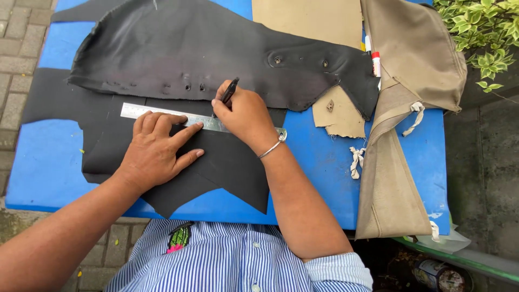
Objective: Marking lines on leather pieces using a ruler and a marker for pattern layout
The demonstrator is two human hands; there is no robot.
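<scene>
My left hand [158, 147] lies flat, fingers spread, pressing a steel ruler [141, 111] onto a black fabric piece [227, 165] on the blue table [48, 157]. My right hand [244, 113] grips a black pen [229, 90], its tip at the ruler's far edge on the fabric. A silver bangle sits on that wrist. A larger black fabric panel [178, 46] with several punched holes lies just beyond the ruler.
Tan fabric pieces [413, 48] are piled at the table's right, with a tan sheet [308, 21] under the black panel. A red-and-white marker [376, 62] rests there. Green plant leaves [481, 30] stand at top right. Paving bricks lie to the left.
</scene>
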